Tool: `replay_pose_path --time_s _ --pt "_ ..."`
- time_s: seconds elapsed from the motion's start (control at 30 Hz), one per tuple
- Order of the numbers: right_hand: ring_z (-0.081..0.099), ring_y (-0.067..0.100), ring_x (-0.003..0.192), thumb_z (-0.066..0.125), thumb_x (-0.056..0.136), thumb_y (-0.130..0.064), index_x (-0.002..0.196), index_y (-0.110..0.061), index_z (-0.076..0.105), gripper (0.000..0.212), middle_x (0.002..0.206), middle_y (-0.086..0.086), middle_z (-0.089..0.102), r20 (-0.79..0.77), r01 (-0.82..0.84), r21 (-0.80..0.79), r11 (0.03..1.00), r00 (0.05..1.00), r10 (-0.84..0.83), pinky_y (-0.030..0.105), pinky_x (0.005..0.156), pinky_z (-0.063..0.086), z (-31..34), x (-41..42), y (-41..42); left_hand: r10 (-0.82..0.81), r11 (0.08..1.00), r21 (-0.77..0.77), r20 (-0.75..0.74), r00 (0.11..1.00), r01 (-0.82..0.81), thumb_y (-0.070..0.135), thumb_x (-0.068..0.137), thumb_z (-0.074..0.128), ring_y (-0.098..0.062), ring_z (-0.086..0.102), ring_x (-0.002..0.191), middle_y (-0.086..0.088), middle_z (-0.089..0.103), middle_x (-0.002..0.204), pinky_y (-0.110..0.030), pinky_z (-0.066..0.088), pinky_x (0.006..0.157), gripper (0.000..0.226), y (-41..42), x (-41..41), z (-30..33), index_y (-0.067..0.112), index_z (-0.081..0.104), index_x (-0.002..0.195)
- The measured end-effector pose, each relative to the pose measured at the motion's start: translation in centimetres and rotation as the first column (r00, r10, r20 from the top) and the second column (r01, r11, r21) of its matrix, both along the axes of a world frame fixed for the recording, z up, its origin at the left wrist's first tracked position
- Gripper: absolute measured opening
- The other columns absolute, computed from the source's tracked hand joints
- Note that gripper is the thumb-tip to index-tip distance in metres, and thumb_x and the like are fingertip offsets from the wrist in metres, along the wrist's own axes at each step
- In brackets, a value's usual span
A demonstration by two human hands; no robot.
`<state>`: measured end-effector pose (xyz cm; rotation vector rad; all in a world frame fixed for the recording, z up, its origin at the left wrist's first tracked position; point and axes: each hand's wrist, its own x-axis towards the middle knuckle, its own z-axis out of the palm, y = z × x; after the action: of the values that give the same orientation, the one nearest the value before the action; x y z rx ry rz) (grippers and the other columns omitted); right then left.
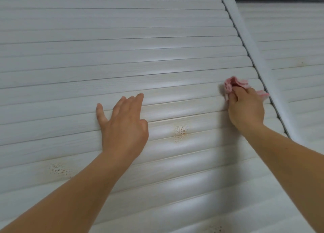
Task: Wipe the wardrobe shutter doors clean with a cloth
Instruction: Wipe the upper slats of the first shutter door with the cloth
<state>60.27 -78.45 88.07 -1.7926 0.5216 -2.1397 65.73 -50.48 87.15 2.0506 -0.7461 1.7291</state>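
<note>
A white slatted wardrobe shutter door (122,45) fills most of the head view. My left hand (123,126) lies flat against its slats near the middle, fingers spread, holding nothing. My right hand (246,108) presses a crumpled pink cloth (235,83) onto the slats close to the door's right edge. The cloth sticks out above and to the right of the fingers. A brownish speckled stain (180,132) marks the slats between my two hands.
A rounded white frame post (252,48) runs diagonally along the door's right edge. Beyond it is a second slatted door (296,45). More speckled stains sit at the lower left (58,169) and the bottom edge (214,229).
</note>
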Motion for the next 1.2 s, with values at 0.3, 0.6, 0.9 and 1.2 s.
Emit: replay_pose_path --time_s 0.3,0.6,0.9,1.2 --pt "0.059 0.033 0.084 0.051 0.084 -0.025 0.101 -0.015 0.072 0.028 0.092 0.008 0.066 -0.007 0.02 -0.578 0.816 1.0 -0.03 0.038 0.07 0.046 -1.4 4.7 13.5 -0.069 0.997 0.022 0.064 0.996 0.068 0.021 0.073 0.029 -0.017 0.036 0.134 -0.004 0.05 0.136 -0.053 -0.001 0.111 0.07 -0.8 0.1 -2.1 0.019 0.033 0.143" --pt "0.05 0.031 0.113 0.036 0.092 -0.026 0.114 -0.023 0.062 0.034 0.125 0.004 0.056 -0.028 -0.009 -0.245 0.969 1.0 0.002 0.04 0.082 0.048 -1.9 0.8 2.9 -0.057 0.998 0.022 0.058 0.997 0.055 0.021 0.074 0.026 -0.015 0.029 0.137 -0.001 0.043 0.142 -0.049 -0.006 0.111 0.07 -0.4 0.1 -2.6 0.02 0.03 0.144" --pt "0.054 0.037 0.102 0.045 0.092 -0.019 0.118 -0.018 0.065 0.033 0.113 0.009 0.06 -0.088 0.009 -0.505 0.863 0.994 -0.062 0.039 0.065 0.049 -2.4 0.9 3.9 -0.107 0.993 -0.046 0.07 0.992 0.111 0.01 0.086 0.044 -0.016 0.025 0.139 -0.003 0.043 0.142 -0.05 -0.01 0.11 0.06 -3.5 0.0 -2.6 0.018 0.029 0.143" --pt "0.043 0.037 0.12 0.04 0.1 -0.021 0.126 -0.016 0.058 0.033 0.136 0.012 0.046 -0.033 0.03 0.073 0.997 0.999 -0.028 0.042 0.085 0.042 -4.2 -1.4 -2.2 -0.104 0.995 0.002 0.111 0.988 0.104 0.015 0.073 0.032 -0.017 0.034 0.135 -0.004 0.047 0.138 -0.049 -0.008 0.111 0.066 -2.0 0.5 -3.5 0.014 0.039 0.138"
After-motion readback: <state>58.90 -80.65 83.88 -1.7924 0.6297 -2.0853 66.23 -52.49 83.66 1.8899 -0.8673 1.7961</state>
